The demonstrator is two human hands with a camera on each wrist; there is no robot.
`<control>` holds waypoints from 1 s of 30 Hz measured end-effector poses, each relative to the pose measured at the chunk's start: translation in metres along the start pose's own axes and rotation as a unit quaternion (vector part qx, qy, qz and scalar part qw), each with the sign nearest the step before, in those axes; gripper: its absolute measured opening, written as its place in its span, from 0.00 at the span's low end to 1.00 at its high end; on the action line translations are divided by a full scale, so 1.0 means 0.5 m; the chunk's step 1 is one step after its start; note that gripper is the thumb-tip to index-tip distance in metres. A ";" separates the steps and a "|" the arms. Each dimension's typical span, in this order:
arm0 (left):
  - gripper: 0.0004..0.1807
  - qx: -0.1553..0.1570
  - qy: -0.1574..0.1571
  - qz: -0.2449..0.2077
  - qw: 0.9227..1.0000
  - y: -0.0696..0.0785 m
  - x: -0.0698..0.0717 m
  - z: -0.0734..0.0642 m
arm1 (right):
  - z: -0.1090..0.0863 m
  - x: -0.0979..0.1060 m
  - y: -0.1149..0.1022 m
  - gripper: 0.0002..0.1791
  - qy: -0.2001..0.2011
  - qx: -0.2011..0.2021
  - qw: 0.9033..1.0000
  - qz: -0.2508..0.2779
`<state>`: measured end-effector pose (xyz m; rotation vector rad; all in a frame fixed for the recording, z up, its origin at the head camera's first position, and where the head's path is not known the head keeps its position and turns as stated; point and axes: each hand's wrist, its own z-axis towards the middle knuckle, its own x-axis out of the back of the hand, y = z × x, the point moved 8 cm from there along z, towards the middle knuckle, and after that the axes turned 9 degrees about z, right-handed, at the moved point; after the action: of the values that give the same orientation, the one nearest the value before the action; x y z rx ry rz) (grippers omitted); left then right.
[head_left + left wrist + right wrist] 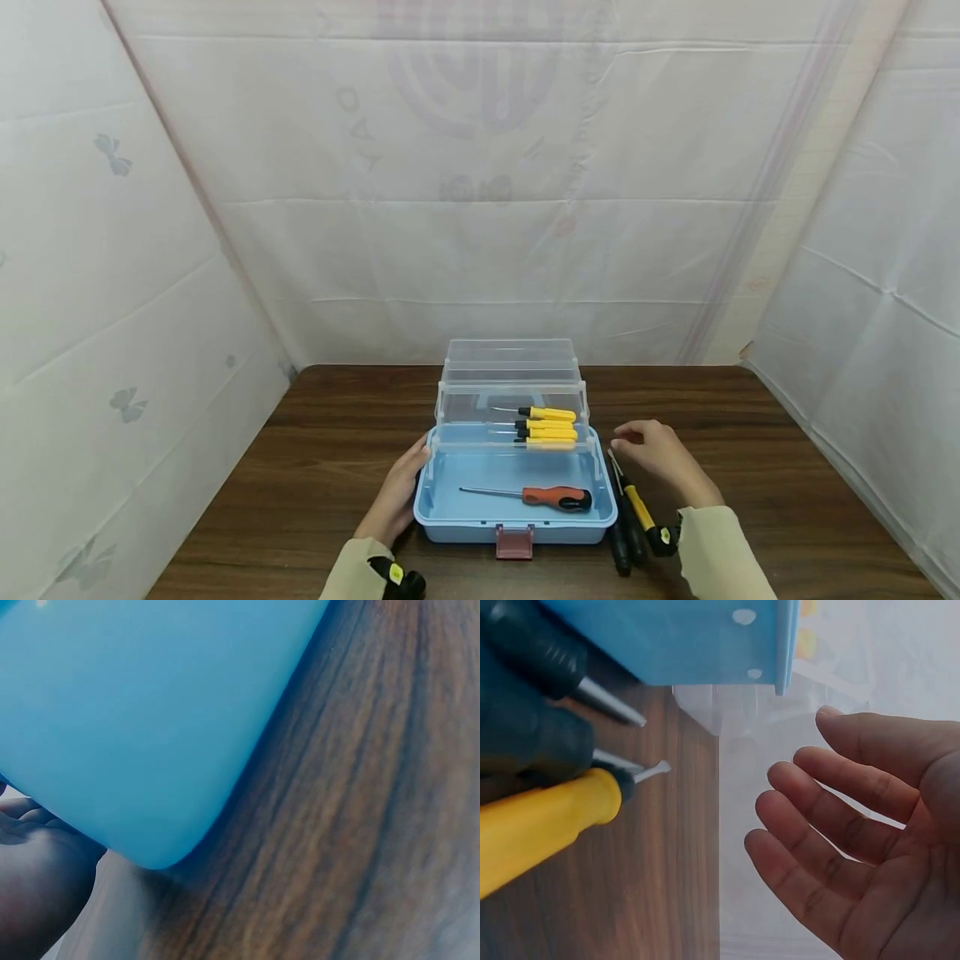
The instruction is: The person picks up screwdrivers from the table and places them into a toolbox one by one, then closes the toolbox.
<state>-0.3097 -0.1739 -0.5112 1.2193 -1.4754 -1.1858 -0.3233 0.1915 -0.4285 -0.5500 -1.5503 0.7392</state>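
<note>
box (450, 532) has its lid up, with an orange screwdriver (557, 497) inside. left hand (396, 493) rests on its side, fingers loosely straight. right hand (663, 460) is empty, fingers softly bent — a bump could roll the side screwdrivers (639, 507) away.

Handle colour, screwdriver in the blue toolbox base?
Orange and black screwdriver handle; shows best in the head view.

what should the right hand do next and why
I'd probably bring the right hand to the yellow-and-black screwdriver beside the blue box and pick it up: the hand is empty and nearby, the left hand rests against the box's side, and the box floor has bare space around the orange screwdriver.
</note>
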 end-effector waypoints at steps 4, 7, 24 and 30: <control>0.33 0.000 0.001 0.001 1.000 0.001 0.001 -0.001 | -0.006 -0.001 0.013 0.18 -0.004 -0.002 1.000 -0.001; 0.32 0.000 0.003 0.001 1.000 0.001 0.002 -0.002 | -0.011 -0.002 0.025 0.17 -0.010 -0.004 1.000 -0.002; 0.31 -0.007 0.006 0.003 1.000 0.000 0.001 -0.002 | -0.037 -0.022 0.077 0.18 -0.043 -0.059 0.997 0.018; 0.33 -0.004 0.008 0.007 1.000 -0.002 0.002 0.002 | -0.045 -0.033 0.090 0.18 -0.062 -0.089 0.993 0.041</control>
<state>-0.3106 -0.1747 -0.5125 1.2092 -1.4627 -1.1694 -0.3025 0.2130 -0.4720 -0.7141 -1.7271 0.7127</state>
